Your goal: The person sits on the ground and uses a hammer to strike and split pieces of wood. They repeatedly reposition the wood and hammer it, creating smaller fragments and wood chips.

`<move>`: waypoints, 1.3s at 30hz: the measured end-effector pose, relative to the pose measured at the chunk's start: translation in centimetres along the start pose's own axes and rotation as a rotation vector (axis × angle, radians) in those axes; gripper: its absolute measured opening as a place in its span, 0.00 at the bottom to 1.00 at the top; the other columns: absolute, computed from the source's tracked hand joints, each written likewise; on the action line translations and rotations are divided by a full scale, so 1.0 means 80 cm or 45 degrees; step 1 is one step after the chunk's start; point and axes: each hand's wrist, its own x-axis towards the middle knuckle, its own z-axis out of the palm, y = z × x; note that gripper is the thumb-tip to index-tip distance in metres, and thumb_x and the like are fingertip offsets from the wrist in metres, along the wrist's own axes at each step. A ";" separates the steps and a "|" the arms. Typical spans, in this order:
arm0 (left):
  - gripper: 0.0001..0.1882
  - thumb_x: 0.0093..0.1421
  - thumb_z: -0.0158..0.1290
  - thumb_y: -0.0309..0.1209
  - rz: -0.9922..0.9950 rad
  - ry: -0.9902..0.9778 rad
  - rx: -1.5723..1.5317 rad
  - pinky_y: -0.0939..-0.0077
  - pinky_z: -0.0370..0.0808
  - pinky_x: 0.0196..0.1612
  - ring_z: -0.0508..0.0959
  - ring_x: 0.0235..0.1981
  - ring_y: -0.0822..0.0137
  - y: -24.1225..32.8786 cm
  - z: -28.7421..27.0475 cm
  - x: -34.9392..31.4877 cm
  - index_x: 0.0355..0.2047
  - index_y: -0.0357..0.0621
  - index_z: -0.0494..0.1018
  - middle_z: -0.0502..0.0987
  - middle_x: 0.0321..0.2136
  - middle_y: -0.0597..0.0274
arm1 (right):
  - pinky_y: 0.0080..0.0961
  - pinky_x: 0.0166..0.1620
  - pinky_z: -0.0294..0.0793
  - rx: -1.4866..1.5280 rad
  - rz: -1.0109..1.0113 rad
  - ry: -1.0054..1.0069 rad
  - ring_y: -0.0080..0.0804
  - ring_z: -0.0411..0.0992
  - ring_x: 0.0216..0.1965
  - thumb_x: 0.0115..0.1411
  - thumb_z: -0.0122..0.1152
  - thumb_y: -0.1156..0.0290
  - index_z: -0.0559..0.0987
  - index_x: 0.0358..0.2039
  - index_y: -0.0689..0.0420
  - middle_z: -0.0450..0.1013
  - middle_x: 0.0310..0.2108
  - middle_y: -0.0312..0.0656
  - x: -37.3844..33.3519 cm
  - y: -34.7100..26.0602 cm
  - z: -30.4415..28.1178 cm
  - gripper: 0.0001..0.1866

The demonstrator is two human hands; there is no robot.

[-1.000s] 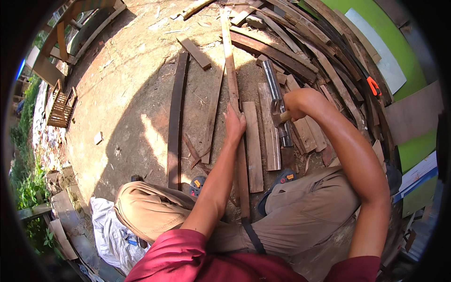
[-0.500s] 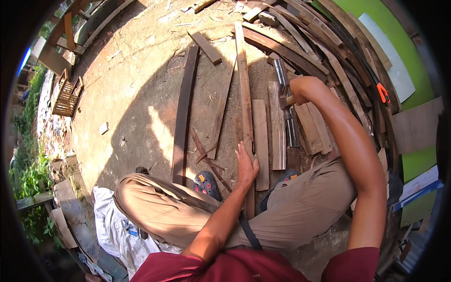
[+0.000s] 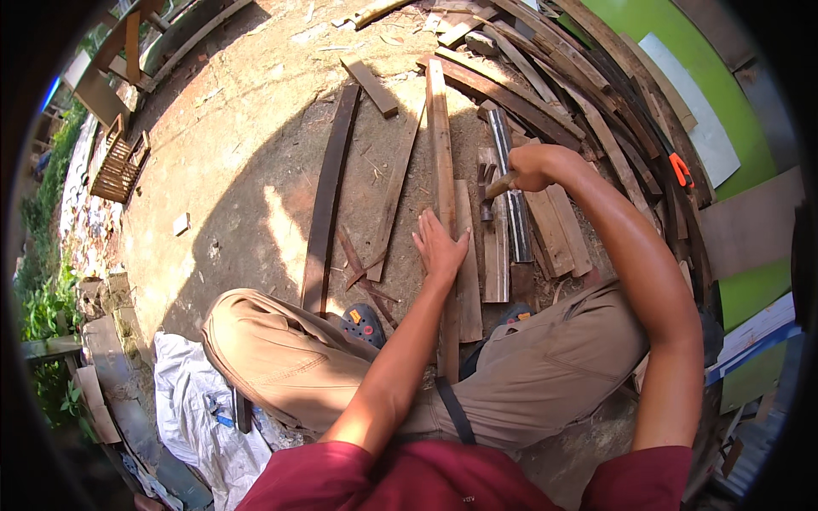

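Observation:
My left hand (image 3: 441,244) lies with its fingers stretched out on a long narrow plank (image 3: 439,145), which runs away from me between my legs. In my right hand (image 3: 537,164), closed round the handle, is a claw hammer (image 3: 486,207). Its dark head hangs just right of the plank, above shorter boards. A shiny metal bar (image 3: 518,234) lies on the boards under the hammer handle, partly covered by my right hand. Beside the plank, a shorter flat board (image 3: 467,281) lies to the right of my left hand.
A dark beam (image 3: 331,187) and a thinner board (image 3: 396,204) lie on the ground to the left. Several long timbers (image 3: 613,162) are heaped at the right, near an orange-handled tool (image 3: 680,169). A white sheet (image 3: 200,409) lies by my left knee, and a wooden crate (image 3: 119,166) stands far left.
My left hand has slid forward along the plank. My right hand has shifted slightly left with the hammer, whose head now shows left of the metal bar.

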 end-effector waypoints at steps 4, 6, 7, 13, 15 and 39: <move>0.50 0.56 0.61 0.34 0.039 -0.103 0.067 0.41 0.38 0.74 0.48 0.75 0.48 -0.029 0.021 -0.001 0.71 0.29 0.46 0.51 0.72 0.39 | 0.44 0.47 0.79 -0.043 -0.089 0.058 0.55 0.80 0.44 0.52 0.64 0.65 0.84 0.37 0.70 0.80 0.40 0.62 0.017 -0.006 0.042 0.19; 0.50 0.54 0.61 0.31 0.065 -0.075 0.014 0.41 0.37 0.74 0.46 0.75 0.48 -0.035 0.030 0.000 0.71 0.29 0.45 0.49 0.72 0.39 | 0.44 0.47 0.79 0.016 -0.138 0.164 0.56 0.80 0.44 0.51 0.65 0.65 0.84 0.36 0.70 0.80 0.39 0.62 0.022 -0.009 0.048 0.19; 0.50 0.53 0.60 0.30 0.070 -0.062 -0.009 0.41 0.36 0.74 0.46 0.75 0.48 -0.038 0.031 -0.002 0.71 0.29 0.45 0.48 0.73 0.39 | 0.44 0.47 0.79 0.067 -0.157 0.200 0.56 0.80 0.43 0.51 0.65 0.64 0.84 0.35 0.70 0.79 0.38 0.63 0.024 -0.009 0.051 0.19; 0.48 0.53 0.57 0.27 -0.005 -0.134 -0.239 0.41 0.34 0.74 0.42 0.76 0.45 -0.053 0.007 0.001 0.71 0.29 0.46 0.47 0.73 0.37 | 0.44 0.47 0.79 0.202 -0.175 0.261 0.56 0.80 0.42 0.49 0.68 0.62 0.84 0.35 0.68 0.79 0.36 0.63 0.034 -0.014 0.036 0.20; 0.48 0.52 0.56 0.26 -0.018 -0.115 -0.353 0.40 0.33 0.74 0.41 0.76 0.45 -0.065 -0.005 -0.019 0.71 0.29 0.46 0.47 0.73 0.36 | 0.44 0.47 0.79 0.228 -0.202 0.290 0.57 0.80 0.42 0.49 0.70 0.60 0.84 0.34 0.67 0.79 0.36 0.63 0.037 -0.014 0.034 0.21; 0.38 0.70 0.45 0.51 -0.061 0.093 -0.355 0.46 0.53 0.71 0.54 0.72 0.43 -0.085 0.009 -0.074 0.67 0.30 0.58 0.56 0.70 0.36 | 0.39 0.39 0.72 0.604 -0.143 0.794 0.38 0.75 0.32 0.65 0.54 0.36 0.80 0.29 0.64 0.77 0.28 0.52 0.074 -0.012 -0.034 0.36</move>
